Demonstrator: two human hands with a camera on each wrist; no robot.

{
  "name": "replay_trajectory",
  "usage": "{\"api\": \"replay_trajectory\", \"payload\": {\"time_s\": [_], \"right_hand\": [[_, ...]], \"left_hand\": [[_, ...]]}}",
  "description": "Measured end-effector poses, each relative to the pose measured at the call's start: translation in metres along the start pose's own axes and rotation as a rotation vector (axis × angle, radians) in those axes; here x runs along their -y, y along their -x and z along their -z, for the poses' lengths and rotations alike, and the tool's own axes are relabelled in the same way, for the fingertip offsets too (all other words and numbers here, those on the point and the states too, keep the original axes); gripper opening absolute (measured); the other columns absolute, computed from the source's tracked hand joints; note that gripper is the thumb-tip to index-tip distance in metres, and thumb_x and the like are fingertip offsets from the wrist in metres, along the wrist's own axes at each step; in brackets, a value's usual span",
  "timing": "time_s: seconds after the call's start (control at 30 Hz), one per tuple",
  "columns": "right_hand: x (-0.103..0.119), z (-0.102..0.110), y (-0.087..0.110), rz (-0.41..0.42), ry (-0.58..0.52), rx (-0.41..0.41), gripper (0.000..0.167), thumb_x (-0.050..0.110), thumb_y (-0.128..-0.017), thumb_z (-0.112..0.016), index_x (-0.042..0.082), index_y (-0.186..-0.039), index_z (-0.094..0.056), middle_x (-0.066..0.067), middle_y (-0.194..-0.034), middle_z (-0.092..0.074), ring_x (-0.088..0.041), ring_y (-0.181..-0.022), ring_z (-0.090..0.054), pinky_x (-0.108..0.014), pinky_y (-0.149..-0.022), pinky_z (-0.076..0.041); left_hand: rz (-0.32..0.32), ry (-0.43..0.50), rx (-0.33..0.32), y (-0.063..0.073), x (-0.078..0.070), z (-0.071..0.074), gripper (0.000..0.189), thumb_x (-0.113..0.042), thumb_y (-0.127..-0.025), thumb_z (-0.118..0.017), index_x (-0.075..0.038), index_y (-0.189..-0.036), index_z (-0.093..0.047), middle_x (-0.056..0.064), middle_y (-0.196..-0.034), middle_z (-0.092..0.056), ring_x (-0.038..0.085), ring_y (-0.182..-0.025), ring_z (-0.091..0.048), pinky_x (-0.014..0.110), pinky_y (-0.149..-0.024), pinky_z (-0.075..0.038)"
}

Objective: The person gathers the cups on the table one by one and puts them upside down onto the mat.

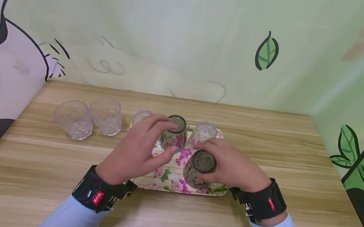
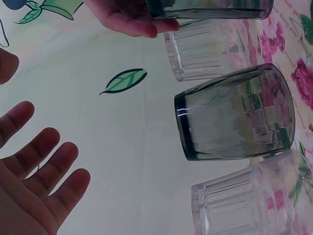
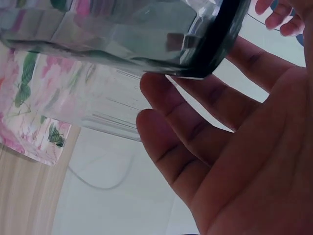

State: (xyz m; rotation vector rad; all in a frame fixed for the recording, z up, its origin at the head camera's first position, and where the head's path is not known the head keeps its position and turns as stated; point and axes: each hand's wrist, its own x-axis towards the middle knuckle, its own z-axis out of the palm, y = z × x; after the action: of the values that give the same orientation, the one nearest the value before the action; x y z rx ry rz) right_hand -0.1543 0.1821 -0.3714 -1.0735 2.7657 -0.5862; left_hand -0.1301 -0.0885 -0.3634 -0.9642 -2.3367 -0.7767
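My right hand (image 1: 236, 165) holds a smoky grey glass (image 1: 200, 168), upside down, between thumb and fingers over the front right of a flowered tray (image 1: 146, 182). In the right wrist view, fingertips touch this grey glass (image 3: 122, 34) near its dark base. My left hand (image 1: 137, 150) hovers over the tray's left part, fingers spread, holding nothing. Behind it, a second grey glass (image 2: 234, 117) stands upside down, apart from the left fingers (image 2: 54, 161). Upturned clear glasses stand either side of that one: one at the left (image 1: 140, 115), partly hidden by my left hand, another at the right (image 1: 204, 131).
Two clear glasses, one at far left (image 1: 75, 120) and its neighbour (image 1: 107, 117), stand upright on the wooden table (image 1: 32, 177) left of the tray. A printed cloth wall (image 1: 179, 41) rises behind the table's back edge.
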Motion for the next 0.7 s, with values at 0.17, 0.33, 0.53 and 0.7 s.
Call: {"api": "replay_trajectory", "payload": {"time_s": [0.17, 0.33, 0.53, 0.7], "right_hand": [[-0.0019, 0.0014, 0.0005, 0.05, 0.014, -0.069, 0.068, 0.044, -0.082, -0.08, 0.016, -0.14, -0.057, -0.003, -0.137, -0.059, -0.022, -0.127, -0.055, -0.042, -0.105, -0.049], [-0.0037, 0.0034, 0.0013, 0.122, 0.042, -0.162, 0.064, 0.046, -0.087, -0.074, 0.012, -0.139, -0.056, -0.003, -0.134, -0.061, -0.022, -0.126, -0.056, -0.042, -0.105, -0.048], [-0.0029, 0.0056, 0.0016, 0.146, 0.055, -0.213, 0.064, 0.046, -0.087, -0.074, 0.011, -0.138, -0.056, -0.006, -0.133, -0.06, -0.026, -0.126, -0.055, -0.045, -0.106, -0.047], [-0.0016, 0.0061, 0.0032, 0.127, 0.059, -0.246, 0.071, 0.049, -0.087, -0.074, 0.01, -0.143, -0.052, -0.012, -0.14, -0.055, -0.029, -0.131, -0.051, -0.049, -0.109, -0.044]], "left_hand": [[0.009, -0.007, 0.015, 0.0001, 0.0003, -0.0004, 0.046, -0.032, -0.092, -0.064, -0.008, -0.13, -0.057, 0.014, -0.13, -0.055, 0.03, -0.121, -0.054, 0.046, -0.1, -0.048], [0.028, -0.006, 0.043, 0.0007, 0.0006, -0.0006, 0.05, -0.032, -0.092, -0.065, -0.009, -0.135, -0.054, 0.015, -0.134, -0.054, 0.031, -0.124, -0.052, 0.048, -0.103, -0.047], [0.047, -0.006, 0.069, 0.0009, 0.0008, -0.0007, 0.056, -0.034, -0.092, -0.065, -0.009, -0.14, -0.051, 0.015, -0.138, -0.052, 0.03, -0.126, -0.053, 0.048, -0.104, -0.047], [0.056, -0.015, 0.076, 0.0, 0.0012, -0.0008, 0.061, -0.037, -0.093, -0.065, -0.009, -0.145, -0.048, 0.016, -0.14, -0.052, 0.031, -0.126, -0.053, 0.049, -0.105, -0.047]]}}
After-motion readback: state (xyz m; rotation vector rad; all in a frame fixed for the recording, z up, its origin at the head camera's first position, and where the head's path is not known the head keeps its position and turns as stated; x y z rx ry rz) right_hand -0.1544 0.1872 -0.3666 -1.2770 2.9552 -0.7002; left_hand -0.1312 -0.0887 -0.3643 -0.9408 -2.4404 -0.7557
